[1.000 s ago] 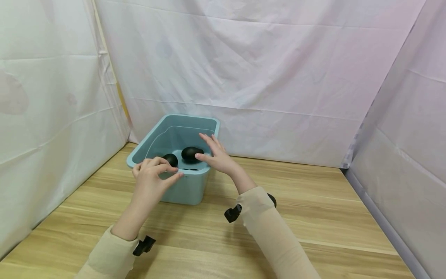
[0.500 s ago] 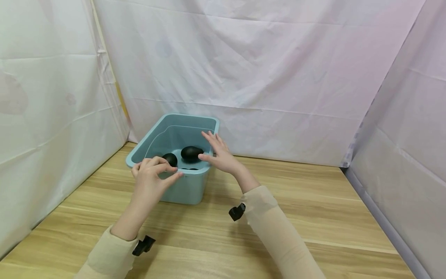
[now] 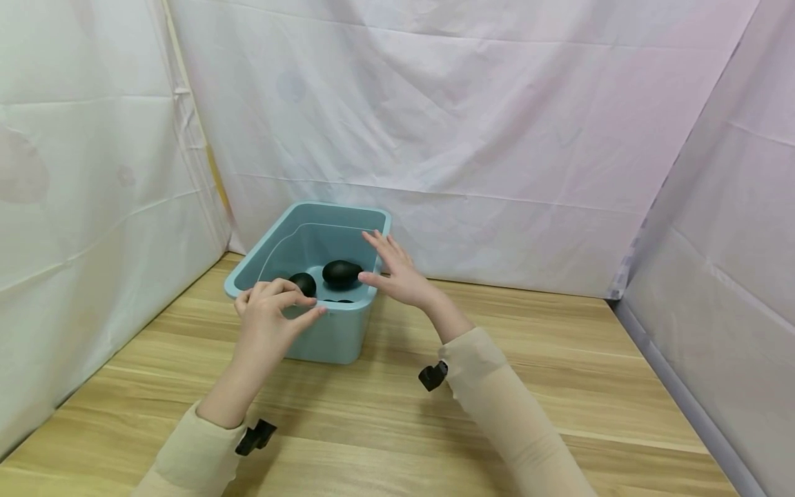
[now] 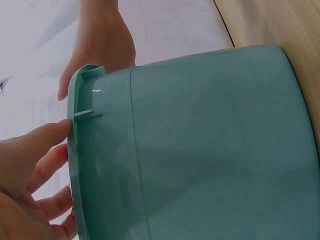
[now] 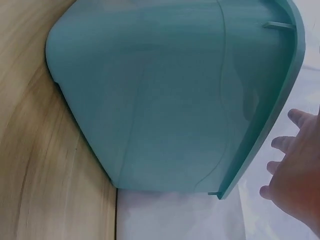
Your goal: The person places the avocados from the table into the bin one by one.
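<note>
A light blue plastic bin (image 3: 329,335) stands upright on the table. Inside lie a black, smooth, oval object (image 3: 340,274) and a black rounded one (image 3: 303,284); a dark sliver of another shows just behind the near rim. My left hand (image 3: 267,310) pinches the near rim, its thumb outside and its fingers over the inner side. In the left wrist view the thumb (image 4: 47,137) meets the rim edge. My right hand (image 3: 400,276) hovers by the right rim with fingers spread and nothing held. From the right wrist view, its fingertips (image 5: 282,144) stand apart from the rim.
The wood-grain table (image 3: 528,400) spreads to the right and in front of the bin. White cloth (image 3: 472,138) hangs close behind it, with more cloth at both sides. Small black cameras (image 3: 256,437) are strapped at the sleeves.
My right hand has drifted slightly right, away from the bin's inside and toward its right rim. The left hand and the bin have stayed in place.
</note>
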Demonstrator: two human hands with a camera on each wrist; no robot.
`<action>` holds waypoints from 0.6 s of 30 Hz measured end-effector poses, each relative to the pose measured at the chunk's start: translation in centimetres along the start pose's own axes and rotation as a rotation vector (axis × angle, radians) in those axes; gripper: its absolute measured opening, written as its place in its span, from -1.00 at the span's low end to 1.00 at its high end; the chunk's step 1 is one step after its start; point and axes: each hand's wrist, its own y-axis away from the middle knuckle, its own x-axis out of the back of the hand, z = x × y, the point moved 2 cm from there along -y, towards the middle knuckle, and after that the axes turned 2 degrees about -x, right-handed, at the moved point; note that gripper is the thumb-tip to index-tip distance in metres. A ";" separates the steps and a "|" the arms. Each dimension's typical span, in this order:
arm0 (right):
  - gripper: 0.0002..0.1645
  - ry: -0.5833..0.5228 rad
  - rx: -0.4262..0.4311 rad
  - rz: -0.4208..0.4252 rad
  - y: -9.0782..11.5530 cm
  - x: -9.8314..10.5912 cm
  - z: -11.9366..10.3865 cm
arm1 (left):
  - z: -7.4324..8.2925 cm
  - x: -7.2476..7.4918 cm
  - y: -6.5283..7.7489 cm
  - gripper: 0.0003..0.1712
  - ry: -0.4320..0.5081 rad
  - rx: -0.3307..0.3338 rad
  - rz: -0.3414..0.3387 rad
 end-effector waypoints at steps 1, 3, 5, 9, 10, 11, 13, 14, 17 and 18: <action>0.21 -0.001 0.001 -0.004 0.0 0.0 0.0 | 0.0 0.0 0.0 -0.79 0.001 -0.001 0.001; 0.22 -0.006 0.003 -0.010 0.1 0.0 0.0 | -0.1 0.0 0.1 -0.79 0.003 -0.003 0.004; 0.24 -0.007 0.006 -0.014 0.3 0.0 0.0 | -0.1 0.0 0.1 -0.79 0.007 -0.004 0.006; 0.29 -0.012 0.013 -0.012 0.7 0.1 0.1 | -0.1 0.0 0.1 -0.79 0.006 -0.003 -0.003; 0.30 -0.012 0.013 -0.011 0.8 0.1 0.0 | -0.1 0.0 0.1 -0.79 0.005 -0.003 -0.003; 0.31 -0.013 0.014 -0.009 0.9 0.2 0.0 | -0.1 0.0 0.1 -0.79 0.003 -0.002 -0.003; 0.31 -0.015 0.020 -0.005 1.2 0.3 -0.1 | 0.0 0.0 0.1 -0.79 0.001 -0.001 -0.002; 0.31 -0.018 0.023 -0.003 1.3 0.4 -0.2 | 0.0 0.0 0.1 -0.79 0.000 0.000 -0.001; 0.30 -0.016 0.037 0.003 1.6 0.5 -0.3 | 0.0 0.1 0.1 -0.79 -0.001 0.005 0.002; 0.30 -0.017 0.042 0.004 1.7 0.5 -0.3 | 0.0 0.1 0.1 -0.79 -0.001 0.007 0.001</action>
